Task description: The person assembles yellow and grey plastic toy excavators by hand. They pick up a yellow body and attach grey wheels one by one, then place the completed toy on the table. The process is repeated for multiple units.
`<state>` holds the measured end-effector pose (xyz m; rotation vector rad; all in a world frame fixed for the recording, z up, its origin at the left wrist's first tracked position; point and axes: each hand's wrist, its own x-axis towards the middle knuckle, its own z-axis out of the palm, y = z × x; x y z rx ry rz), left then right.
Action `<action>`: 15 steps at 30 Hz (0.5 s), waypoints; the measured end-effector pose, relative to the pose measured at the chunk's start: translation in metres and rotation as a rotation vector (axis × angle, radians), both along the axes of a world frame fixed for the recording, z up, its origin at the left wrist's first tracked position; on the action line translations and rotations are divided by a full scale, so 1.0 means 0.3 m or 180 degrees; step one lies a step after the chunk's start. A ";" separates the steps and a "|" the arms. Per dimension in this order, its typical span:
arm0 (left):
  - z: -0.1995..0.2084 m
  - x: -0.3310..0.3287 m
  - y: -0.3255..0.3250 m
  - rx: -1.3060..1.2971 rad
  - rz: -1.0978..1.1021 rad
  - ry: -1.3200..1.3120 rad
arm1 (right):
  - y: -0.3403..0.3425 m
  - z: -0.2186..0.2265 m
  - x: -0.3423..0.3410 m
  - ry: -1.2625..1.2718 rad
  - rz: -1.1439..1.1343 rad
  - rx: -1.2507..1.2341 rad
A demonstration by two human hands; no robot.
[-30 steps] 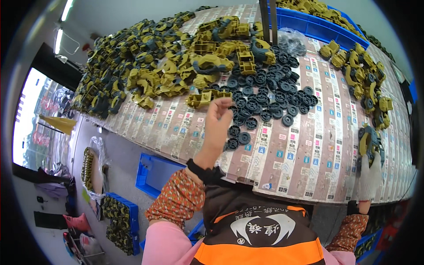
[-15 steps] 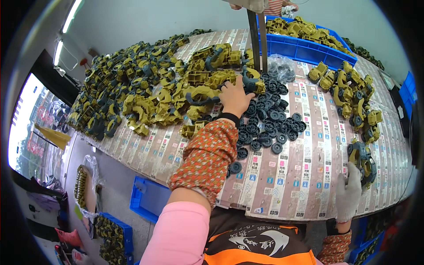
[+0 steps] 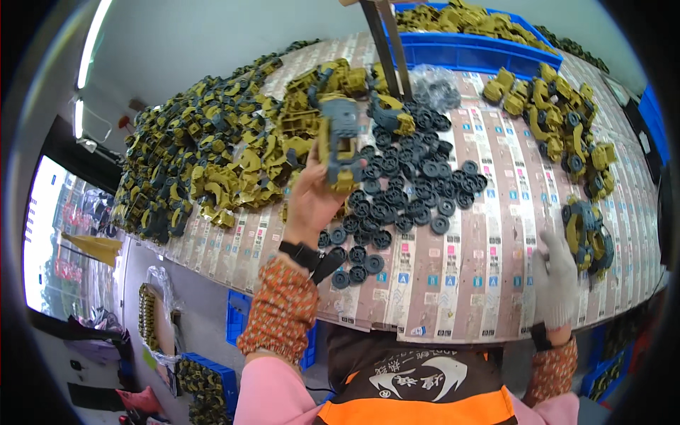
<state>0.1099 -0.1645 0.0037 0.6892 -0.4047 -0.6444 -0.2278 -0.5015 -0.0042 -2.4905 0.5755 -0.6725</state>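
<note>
My bare left hand (image 3: pixel 312 200) grips a toy car body (image 3: pixel 343 127) in grey and olive yellow, lifted above the table and tilted on end. Below and right of it spreads a heap of black toy wheels (image 3: pixel 423 185). Another yellow-and-grey car body (image 3: pixel 391 115) lies at the far edge of that heap. On the right, my gloved right hand (image 3: pixel 555 282) hovers over the table's near side, fingers stretched out and nothing visible in them. Just right of its fingertips sits a grey-and-yellow toy car (image 3: pixel 589 237).
A large pile of yellow and grey car parts (image 3: pixel 205 142) covers the table's left. More car bodies (image 3: pixel 563 120) form a row at the right. Behind stand a blue crate (image 3: pixel 471 55) of yellow parts, a clear plastic bag (image 3: pixel 435 86) and a metal post (image 3: pixel 388 49).
My left hand has picked up a toy car body from the pile's edge and drawn it left and toward me. My right hand has shifted slightly away from me.
</note>
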 end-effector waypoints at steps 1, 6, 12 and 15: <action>0.002 -0.064 0.025 -0.0151 -0.0111 0.0047 | 0.002 0.007 0.035 -0.0012 0.0117 -0.0018; -0.052 -0.331 0.086 -0.0369 -0.0469 0.0231 | -0.046 -0.031 0.283 0.0148 0.0534 -0.0095; -0.083 -0.503 0.134 0.0202 -0.0193 0.0624 | -0.156 -0.193 0.607 0.0257 0.0657 -0.0226; -0.075 -0.552 0.178 0.0503 -0.0222 0.0532 | -0.161 -0.184 0.718 0.0192 0.0911 -0.0529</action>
